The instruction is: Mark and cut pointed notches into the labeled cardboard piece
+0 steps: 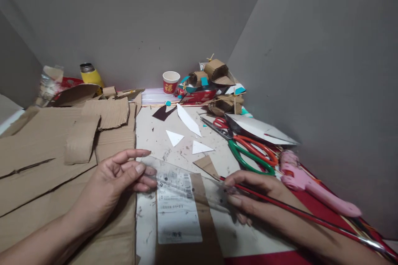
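A clear plastic sheet [183, 177] spans the gap between my two hands. My left hand [124, 174] pinches its left end between thumb and fingers, with the index finger stretched along the top. Its right end is gripped by my right hand [245, 194]. A slim red rod with a silvery metal part, like a paintbrush [298, 208], runs between that hand's thumb and forefinger and back over the forearm. Below the sheet, and partly seen through it, lies a brown cardboard strip [203, 215] bearing a white printed label [178, 225].
Cardboard sheets [40, 132] cover the left side. White paper triangles [174, 137] lie beyond my hands. To the right are scissors [248, 159] with green and orange handles and a pink glue gun [323, 194]. A paper cup [171, 83] and cardboard models [216, 72] stand by the wall.
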{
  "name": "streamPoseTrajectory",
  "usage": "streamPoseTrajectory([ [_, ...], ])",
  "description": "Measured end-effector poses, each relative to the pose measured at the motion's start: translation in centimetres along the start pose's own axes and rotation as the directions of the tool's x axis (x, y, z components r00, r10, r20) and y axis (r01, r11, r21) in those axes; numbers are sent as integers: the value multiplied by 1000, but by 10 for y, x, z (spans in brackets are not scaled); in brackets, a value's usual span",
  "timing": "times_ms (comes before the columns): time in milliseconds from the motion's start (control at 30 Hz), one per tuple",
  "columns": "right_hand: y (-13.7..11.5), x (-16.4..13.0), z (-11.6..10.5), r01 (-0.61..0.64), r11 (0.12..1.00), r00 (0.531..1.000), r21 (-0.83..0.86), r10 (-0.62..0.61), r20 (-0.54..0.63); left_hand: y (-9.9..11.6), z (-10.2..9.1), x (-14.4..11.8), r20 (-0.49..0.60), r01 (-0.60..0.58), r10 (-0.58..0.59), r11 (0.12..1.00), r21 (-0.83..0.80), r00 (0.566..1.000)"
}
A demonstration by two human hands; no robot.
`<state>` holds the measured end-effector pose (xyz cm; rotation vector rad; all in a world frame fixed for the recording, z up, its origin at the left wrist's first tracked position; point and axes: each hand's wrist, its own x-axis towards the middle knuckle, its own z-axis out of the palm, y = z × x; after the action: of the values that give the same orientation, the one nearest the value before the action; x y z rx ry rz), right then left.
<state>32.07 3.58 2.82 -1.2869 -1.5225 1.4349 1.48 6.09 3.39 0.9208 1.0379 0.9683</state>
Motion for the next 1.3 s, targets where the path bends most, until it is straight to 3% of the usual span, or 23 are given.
streamPoseTrajectory([
  [67,-8,-3,2,31,998,999,-49,-32,-26,0,0,0,7,-2,2,1000,-7,1000],
  [133,-12,-6,4,-81,987,995,-137,72,-70,0,1,0,15,0,0,1000,-11,1000],
  [367,-4,-8,5,-180,978,982,-103,173,-75,1,1,1,31,12,-12,1000,-21,999],
  [467,-1,-6,4,-109,986,994,-123,106,-27,0,1,1,39,9,-7,999,-47,999],
  [533,1,-4,3,55,973,998,-224,-55,4,0,3,0,60,3,2,997,-76,998],
  [567,2,-3,2,168,942,985,-290,-170,19,-1,5,-2,77,1,6,996,-89,997],
  [667,5,0,0,464,760,875,-454,-473,104,1,11,-7,172,19,-7,998,-67,985],
  [767,8,-1,-2,582,641,790,-501,-592,160,6,15,-14,197,-3,-11,998,68,980],
  [867,16,-3,-6,601,573,724,-557,-685,77,13,13,-19,189,-49,14,981,185,982],
  [933,22,-5,-10,593,546,689,-592,-724,23,16,10,-20,241,-13,-26,987,160,970],
  [1033,25,-6,-20,588,514,678,-625,-734,34,18,7,-18,313,51,-89,991,128,946],
  [1133,21,-8,-29,567,444,667,-693,-742,70,14,7,-16,298,90,-140,980,176,944],
  [1233,17,-10,-31,593,373,615,-714,-782,103,10,9,-15,318,139,-206,966,218,926],
  [1300,17,-10,-28,600,387,585,-700,-809,54,8,9,-14,359,151,-250,948,281,899],
])
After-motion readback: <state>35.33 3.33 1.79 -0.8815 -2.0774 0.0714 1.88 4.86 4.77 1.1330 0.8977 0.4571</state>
